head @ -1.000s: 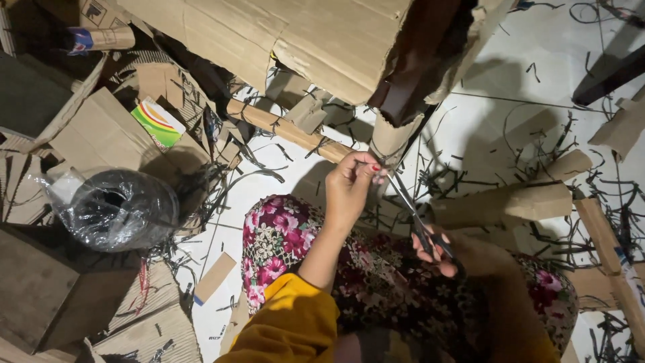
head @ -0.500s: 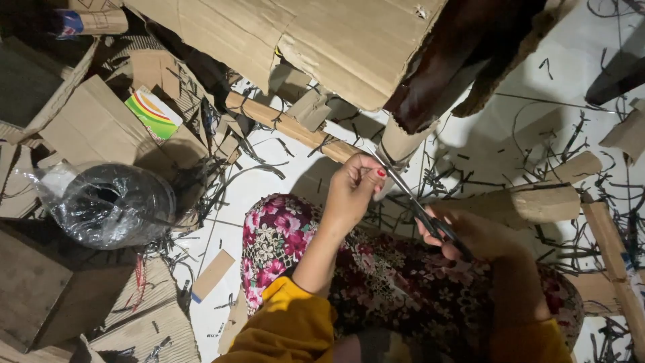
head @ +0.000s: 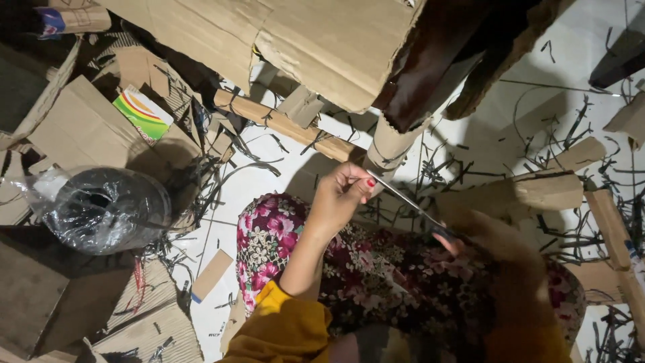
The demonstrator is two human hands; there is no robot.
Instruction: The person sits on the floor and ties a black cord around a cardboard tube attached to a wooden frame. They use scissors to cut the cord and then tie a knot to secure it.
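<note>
Cutting Among Cardboard Scraps

Sitting far left was a black spool [head: 107, 208] in clear plastic, beside flat cardboard [head: 74, 128]. Next, the left hand [head: 339, 198] pinched something small against the tip of the scissors [head: 406, 200], fingers closed. Right of that, the right hand [head: 480, 232] gripped the scissor handles over a flowered lap [head: 376, 269]. Thin dark strips [head: 571, 235] littered the floor.
</note>
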